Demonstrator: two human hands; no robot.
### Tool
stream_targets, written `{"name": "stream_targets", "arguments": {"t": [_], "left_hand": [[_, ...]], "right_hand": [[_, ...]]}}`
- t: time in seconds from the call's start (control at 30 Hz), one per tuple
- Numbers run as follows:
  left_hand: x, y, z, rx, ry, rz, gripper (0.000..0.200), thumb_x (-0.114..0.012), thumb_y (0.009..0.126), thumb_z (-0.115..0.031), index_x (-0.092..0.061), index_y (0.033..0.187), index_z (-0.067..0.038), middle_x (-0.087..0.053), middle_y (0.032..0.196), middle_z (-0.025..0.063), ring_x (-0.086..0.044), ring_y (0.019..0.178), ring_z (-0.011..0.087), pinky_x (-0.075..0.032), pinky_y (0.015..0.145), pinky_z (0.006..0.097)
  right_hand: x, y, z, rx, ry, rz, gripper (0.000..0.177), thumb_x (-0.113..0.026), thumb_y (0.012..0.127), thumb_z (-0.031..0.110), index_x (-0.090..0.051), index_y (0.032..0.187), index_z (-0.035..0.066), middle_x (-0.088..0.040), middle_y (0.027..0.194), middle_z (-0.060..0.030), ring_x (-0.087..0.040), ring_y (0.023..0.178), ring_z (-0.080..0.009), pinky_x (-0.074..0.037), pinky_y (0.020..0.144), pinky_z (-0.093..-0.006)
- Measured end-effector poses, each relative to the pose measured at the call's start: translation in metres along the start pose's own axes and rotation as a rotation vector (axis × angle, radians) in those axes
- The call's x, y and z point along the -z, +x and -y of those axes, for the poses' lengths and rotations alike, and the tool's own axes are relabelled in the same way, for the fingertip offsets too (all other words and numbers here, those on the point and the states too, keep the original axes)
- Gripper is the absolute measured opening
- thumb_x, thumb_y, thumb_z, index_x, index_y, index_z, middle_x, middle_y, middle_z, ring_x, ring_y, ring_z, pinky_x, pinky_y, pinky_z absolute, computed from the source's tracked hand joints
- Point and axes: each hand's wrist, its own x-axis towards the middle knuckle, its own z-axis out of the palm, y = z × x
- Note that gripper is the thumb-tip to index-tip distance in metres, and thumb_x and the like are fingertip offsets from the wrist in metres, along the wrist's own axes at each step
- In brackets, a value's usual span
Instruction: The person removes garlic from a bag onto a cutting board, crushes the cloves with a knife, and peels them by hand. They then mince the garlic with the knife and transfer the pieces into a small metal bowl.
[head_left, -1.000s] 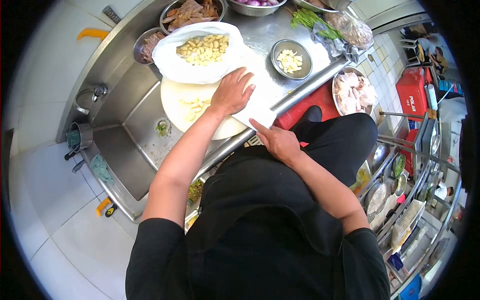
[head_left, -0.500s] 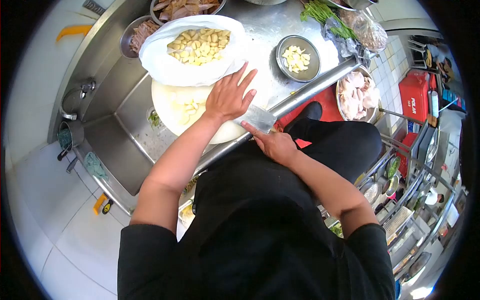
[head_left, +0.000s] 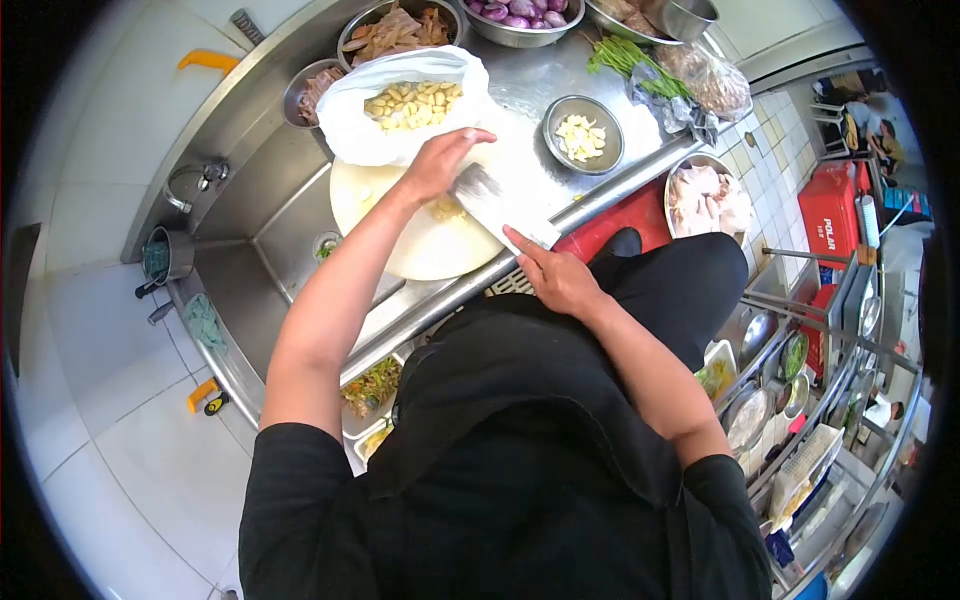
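My right hand (head_left: 562, 283) is wrapped round the handle end of a cleaver (head_left: 482, 198), its index finger stretched along the blade. The broad blade lies over a round, cream-coloured cutting board (head_left: 425, 262). Some crushed garlic (head_left: 447, 208) shows at the blade's edge. Above the board, just beyond the blade, my left hand (head_left: 440, 168) is open, turned side-on with its fingers stretched to the right. A white plastic bag (head_left: 345, 112) full of peeled garlic cloves (head_left: 415, 105) stands at the board's far side. A metal bowl (head_left: 551, 140) to the right holds more garlic pieces (head_left: 580, 138).
A steel sink (head_left: 225, 290) with a tap (head_left: 205, 180) lies to the left. Bowls of meat (head_left: 400, 35) and purple onions (head_left: 520, 12) stand at the back. Green stalks (head_left: 625, 60) lie back right. Below the counter's rail is a basin of raw chicken (head_left: 708, 200).
My left hand has turned from spread flat to side-on, away from the blade. The cleaver has moved left over the board onto the garlic. The view has shifted, showing the onions.
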Motion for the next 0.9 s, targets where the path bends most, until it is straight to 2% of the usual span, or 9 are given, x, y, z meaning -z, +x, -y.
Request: {"name": "stream_targets", "arguments": {"t": [0.03, 0.23, 0.33, 0.37, 0.57, 0.67, 0.77, 0.87, 0.9], "left_hand": [[0.002, -0.002, 0.003, 0.025, -0.108, -0.027, 0.048, -0.041, 0.119, -0.033, -0.075, 0.133, -0.002, -0.075, 0.133, 0.0124, -0.065, 0.132, 0.0226, -0.044, 0.12, 0.0379], [-0.023, -0.015, 0.007, 0.016, 0.346, -0.052, 0.042, -0.051, 0.114, -0.033, -0.073, 0.133, -0.003, -0.072, 0.14, 0.0193, -0.064, 0.137, 0.0348, -0.044, 0.121, 0.0414], [-0.037, -0.019, 0.027, -0.172, 0.625, -0.057, 0.041, -0.052, 0.112, -0.031, -0.068, 0.14, -0.005, -0.064, 0.15, 0.0212, -0.056, 0.145, 0.0389, -0.041, 0.124, 0.0476], [-0.037, -0.019, 0.037, -0.172, 0.67, -0.005, 0.043, -0.051, 0.112, -0.029, -0.063, 0.145, -0.005, -0.056, 0.159, 0.0209, -0.05, 0.149, 0.0419, -0.039, 0.126, 0.0505], [-0.042, -0.017, 0.029, -0.031, 0.733, -0.003, 0.058, -0.05, 0.111, -0.041, -0.045, 0.163, -0.015, -0.044, 0.169, 0.0193, -0.046, 0.152, 0.042, -0.037, 0.127, 0.052], [-0.043, -0.018, 0.033, -0.091, 0.83, -0.011, 0.066, -0.047, 0.111, -0.048, -0.035, 0.17, -0.022, -0.05, 0.164, 0.0216, -0.049, 0.149, 0.0427, -0.039, 0.125, 0.0528], [-0.036, -0.014, 0.026, 0.143, 0.698, 0.084, 0.069, -0.045, 0.111, -0.053, -0.029, 0.173, -0.028, -0.054, 0.158, 0.023, -0.053, 0.145, 0.0439, -0.042, 0.122, 0.0543], [-0.033, -0.01, 0.03, 0.08, 0.779, 0.067, 0.07, -0.046, 0.11, -0.055, -0.026, 0.173, -0.032, -0.057, 0.154, 0.024, -0.055, 0.142, 0.0449, -0.044, 0.12, 0.0549], [-0.033, -0.01, 0.033, 0.035, 0.786, 0.043, 0.07, -0.046, 0.111, -0.053, -0.028, 0.173, -0.027, -0.055, 0.157, 0.0235, -0.054, 0.143, 0.044, -0.044, 0.121, 0.0528]], "right_hand": [[0.0, 0.0, 0.002, -0.004, -0.005, -0.006, 0.059, -0.048, 0.114, 0.035, -0.033, 0.171, 0.037, -0.074, 0.093, -0.0313, -0.072, 0.086, -0.0514, -0.056, 0.084, -0.0626], [-0.01, 0.016, 0.012, 0.102, -0.083, -0.05, 0.062, -0.051, 0.112, 0.034, -0.033, 0.172, 0.036, -0.072, 0.079, -0.0254, -0.072, 0.072, -0.0474, -0.059, 0.071, -0.0585], [-0.016, 0.025, 0.013, 0.088, -0.146, -0.01, 0.061, -0.051, 0.113, 0.034, -0.033, 0.171, 0.036, -0.072, 0.077, -0.0238, -0.072, 0.071, -0.0458, -0.058, 0.07, -0.0582], [-0.016, 0.027, 0.013, 0.072, -0.169, 0.008, 0.06, -0.05, 0.113, 0.034, -0.034, 0.171, 0.036, -0.072, 0.078, -0.0236, -0.072, 0.072, -0.0455, -0.058, 0.07, -0.0584], [-0.013, 0.034, 0.009, 0.098, -0.328, 0.07, 0.064, -0.051, 0.113, 0.037, -0.029, 0.173, 0.037, -0.073, 0.073, -0.0183, -0.072, 0.061, -0.0384, -0.058, 0.058, -0.0513], [-0.019, 0.042, -0.003, 0.175, -0.362, 0.029, 0.066, -0.056, 0.111, 0.038, -0.031, 0.172, 0.041, -0.072, 0.067, -0.0144, -0.072, 0.055, -0.0345, -0.059, 0.052, -0.0497], [-0.015, 0.056, 0.003, 0.1, -0.375, 0.125, 0.066, -0.055, 0.111, 0.04, -0.029, 0.172, 0.044, -0.073, 0.072, -0.0179, -0.075, 0.063, -0.0368, -0.06, 0.056, -0.053], [-0.019, 0.062, -0.007, 0.167, -0.422, 0.047, 0.066, -0.052, 0.113, 0.041, -0.024, 0.173, 0.044, -0.07, 0.069, -0.018, -0.071, 0.057, -0.0376, -0.057, 0.053, -0.0501], [-0.02, 0.062, -0.01, 0.168, -0.338, 0.063, 0.064, -0.049, 0.114, 0.039, -0.025, 0.173, 0.043, -0.072, 0.074, -0.0209, -0.072, 0.062, -0.0417, -0.058, 0.059, -0.0537]]}}
